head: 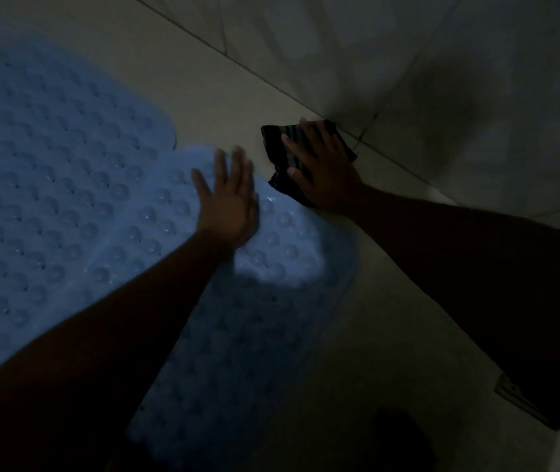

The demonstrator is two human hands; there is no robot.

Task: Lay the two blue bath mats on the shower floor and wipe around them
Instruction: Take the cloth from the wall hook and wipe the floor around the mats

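Observation:
Two light blue bath mats with round bumps lie flat on the pale shower floor. The larger mat (53,185) fills the left side. The second mat (271,284) lies beside it, running toward the bottom of the view. My left hand (227,199) rests flat with straight fingers on the far end of the second mat. My right hand (322,168) presses flat on a dark striped cloth (278,148) on the floor just beyond that mat, near the wall.
A tiled wall (442,80) rises at the right and meets the floor (203,80) along a diagonal grout line. Bare floor runs between the mats and the wall. A dim metal fitting (516,393) sits low at the right. The scene is dark.

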